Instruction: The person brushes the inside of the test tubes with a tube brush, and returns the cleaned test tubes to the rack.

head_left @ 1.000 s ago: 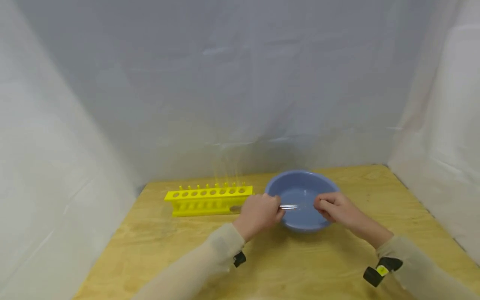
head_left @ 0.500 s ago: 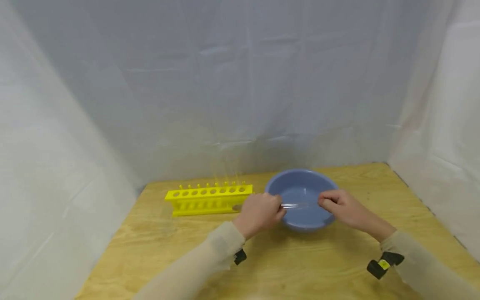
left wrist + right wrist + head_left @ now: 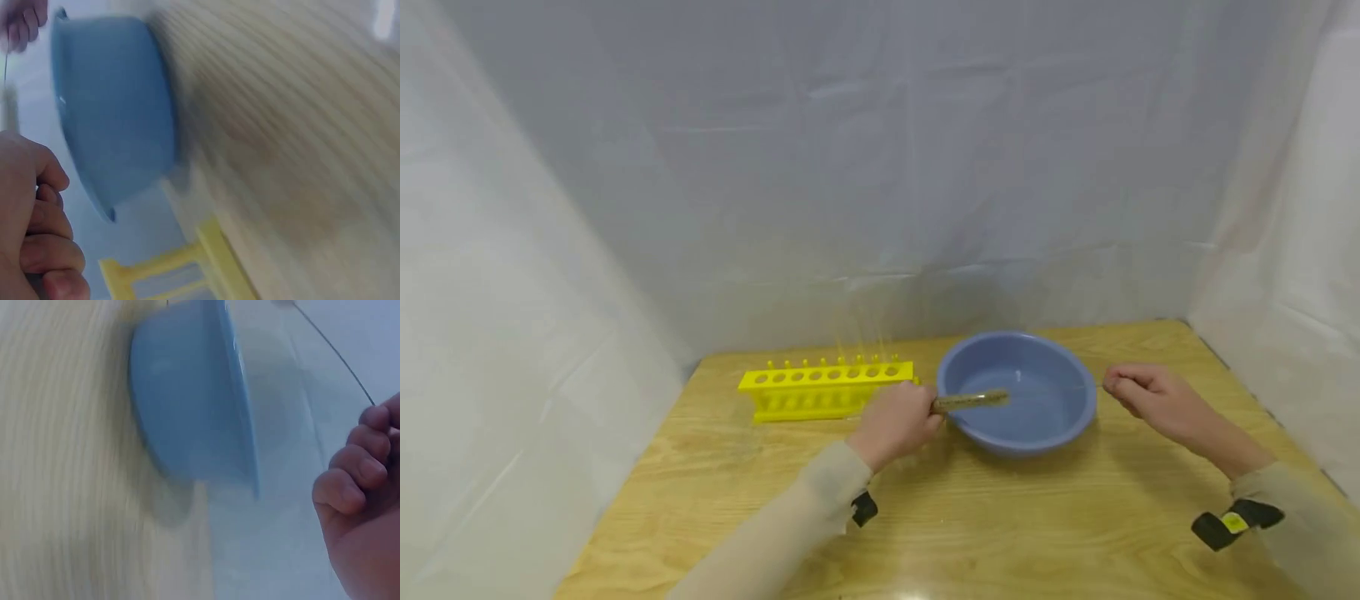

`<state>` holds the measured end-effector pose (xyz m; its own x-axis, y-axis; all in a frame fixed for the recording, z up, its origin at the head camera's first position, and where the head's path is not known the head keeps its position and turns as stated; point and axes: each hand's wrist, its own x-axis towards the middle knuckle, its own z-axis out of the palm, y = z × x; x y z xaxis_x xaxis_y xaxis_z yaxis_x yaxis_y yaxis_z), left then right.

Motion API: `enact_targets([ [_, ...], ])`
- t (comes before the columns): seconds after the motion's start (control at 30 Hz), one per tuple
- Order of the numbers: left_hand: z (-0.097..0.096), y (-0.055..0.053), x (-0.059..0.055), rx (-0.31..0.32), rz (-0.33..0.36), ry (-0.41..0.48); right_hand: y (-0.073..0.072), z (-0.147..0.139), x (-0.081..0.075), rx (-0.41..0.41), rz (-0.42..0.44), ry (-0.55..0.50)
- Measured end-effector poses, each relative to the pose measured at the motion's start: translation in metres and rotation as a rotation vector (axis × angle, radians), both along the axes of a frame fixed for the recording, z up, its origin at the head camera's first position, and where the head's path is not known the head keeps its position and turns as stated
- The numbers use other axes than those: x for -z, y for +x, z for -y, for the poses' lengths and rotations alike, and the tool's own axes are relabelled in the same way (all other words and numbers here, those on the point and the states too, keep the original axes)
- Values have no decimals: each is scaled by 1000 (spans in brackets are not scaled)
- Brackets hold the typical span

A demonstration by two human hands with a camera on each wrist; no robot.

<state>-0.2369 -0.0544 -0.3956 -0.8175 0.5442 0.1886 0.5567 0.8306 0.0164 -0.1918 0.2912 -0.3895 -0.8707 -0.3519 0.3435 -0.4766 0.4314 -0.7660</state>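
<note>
White sheeting [image 3: 925,167] formed the backdrop beyond the bowl and to both sides of it. The wooden table [image 3: 985,525] supported the bowl and extended to its left, right and front. The blue bowl [image 3: 1045,444] stood upright and served as the reference point. The yellow rack [image 3: 820,387], with a row of holes along its top, stood upright to the left of the bowl.

The two hands were apart. The left hand [image 3: 898,421] was located at the left of the bowl, fingers curled around what appeared to be a clear tube [image 3: 942,406]. The right hand [image 3: 1157,404] was located to the right of the bowl, pinching the end of a thin wire handle [image 3: 337,354]. The tube projected from the left fist over the left part of the bowl; the bristled brush [image 3: 981,400] appeared to lie inside it, and the handle spanned the bowl towards the right hand. The exact position of the tube's mouth could not be determined.

The step in hand was judged to be working the brush lengthwise within the tube. The next move appeared to call for a firm left grip, with the handle aligned to the tube above the bowl to prevent bending
</note>
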Motion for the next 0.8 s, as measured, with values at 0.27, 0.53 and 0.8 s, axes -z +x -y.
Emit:
enact_targets([
  [0.27, 12, 3, 2, 32, -47, -11, 4, -22, -5, -48, 83, -17],
  [0.53, 7, 8, 0, 26, -34, -24, 7, -17, 2, 15, -79, 43],
  [0.8, 3, 10, -4, -5, 14, -9, 11, -10, 7, 131, -315, 106],
])
